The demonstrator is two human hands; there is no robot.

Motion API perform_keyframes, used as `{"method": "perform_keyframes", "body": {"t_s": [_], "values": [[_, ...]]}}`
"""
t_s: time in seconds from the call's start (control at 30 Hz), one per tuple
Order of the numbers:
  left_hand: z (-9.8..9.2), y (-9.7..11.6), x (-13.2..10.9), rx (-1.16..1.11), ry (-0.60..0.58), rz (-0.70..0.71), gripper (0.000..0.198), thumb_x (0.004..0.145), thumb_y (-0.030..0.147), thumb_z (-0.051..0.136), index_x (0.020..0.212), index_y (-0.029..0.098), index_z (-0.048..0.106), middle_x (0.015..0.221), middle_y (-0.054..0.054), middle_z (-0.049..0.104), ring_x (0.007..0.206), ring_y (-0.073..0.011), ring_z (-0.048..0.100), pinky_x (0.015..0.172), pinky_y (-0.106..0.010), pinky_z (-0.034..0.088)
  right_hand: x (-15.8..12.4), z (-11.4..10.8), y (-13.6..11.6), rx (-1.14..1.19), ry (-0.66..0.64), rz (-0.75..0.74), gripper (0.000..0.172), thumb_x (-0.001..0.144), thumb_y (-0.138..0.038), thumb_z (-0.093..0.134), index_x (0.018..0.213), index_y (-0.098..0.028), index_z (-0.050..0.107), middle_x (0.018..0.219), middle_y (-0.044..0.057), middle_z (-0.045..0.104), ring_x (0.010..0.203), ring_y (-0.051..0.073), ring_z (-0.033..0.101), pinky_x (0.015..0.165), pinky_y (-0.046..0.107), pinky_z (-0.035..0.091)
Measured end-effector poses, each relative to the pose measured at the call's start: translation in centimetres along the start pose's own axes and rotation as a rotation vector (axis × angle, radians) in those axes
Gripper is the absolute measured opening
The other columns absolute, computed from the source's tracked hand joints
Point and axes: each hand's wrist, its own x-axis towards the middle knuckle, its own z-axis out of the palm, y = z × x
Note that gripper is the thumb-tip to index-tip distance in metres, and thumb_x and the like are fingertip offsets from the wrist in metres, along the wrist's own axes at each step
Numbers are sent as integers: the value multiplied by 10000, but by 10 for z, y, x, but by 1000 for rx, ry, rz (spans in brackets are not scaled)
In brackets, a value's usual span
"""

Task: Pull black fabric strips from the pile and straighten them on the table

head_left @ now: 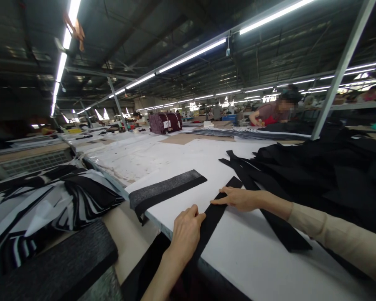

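A black fabric strip (pixel 213 217) lies slantwise on the white table (pixel 172 163) and runs over its near edge. My left hand (pixel 186 228) is at the strip's left edge, fingers curled and thumb against the cloth, closed on it. My right hand (pixel 240 199) rests farther up the same strip, thumb and forefinger stretched apart on the cloth; its other fingers are partly hidden. To the left, a stack of dark strips (pixel 167 187) with a grey fuzzy top lies across the table corner. Loose black strips (pixel 278 223) pass under my right forearm.
A large heap of black fabric (pixel 338 171) covers the table's right side. Striped layered cloth (pixel 90 194) and a dark stack (pixel 62 259) lie lower left. A metal post (pixel 341 75) rises at the right. A co-worker (pixel 274 110) is beyond the table, near a maroon bundle (pixel 166 122).
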Motion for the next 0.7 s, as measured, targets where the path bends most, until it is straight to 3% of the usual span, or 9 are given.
{"method": "perform_keyframes", "body": {"t_s": [0.07,0.13,0.2,0.3,0.53,0.7], "values": [[0,-1,-1,17,-4,5,326,899,145,352,975,271,644,843,-10,546,726,-142,530,648,-253,383,2,-1,-7,-80,-13,32,778,697,81,386,1348,-344,366,1242,139,480,1087,274,532,839,409,463],[-1,-1,-1,21,-8,8,319,896,139,359,971,267,642,845,-10,544,735,-141,533,652,-249,390,4,0,-11,-126,29,37,790,658,97,386,1329,-319,410,1354,138,396,1204,309,425,916,481,407],[-1,-1,-1,24,-13,8,309,893,140,369,966,266,641,849,-9,543,742,-141,534,656,-246,394,7,3,-14,-78,64,-8,774,634,103,367,1327,-236,430,1406,123,346,1269,272,345,1003,449,342],[-2,-1,0,30,-19,9,301,894,144,374,966,264,640,856,-10,544,753,-143,536,667,-246,400,10,5,-19,57,20,-55,773,626,110,329,1362,-122,367,1393,146,361,1276,218,338,1044,361,315],[-6,0,-10,-67,-17,-32,265,896,175,398,1016,246,623,857,-15,550,764,-148,545,674,-245,407,7,3,-37,160,-51,-51,879,637,144,321,1387,-313,294,1466,103,213,1310,302,173,1041,467,281],[-12,-4,-27,-237,18,-210,221,874,185,455,1003,243,626,838,-5,558,797,-147,557,703,-236,406,5,2,-12,213,-23,7,872,620,150,314,1350,-324,369,1459,49,249,1316,273,190,1066,434,251]]}}
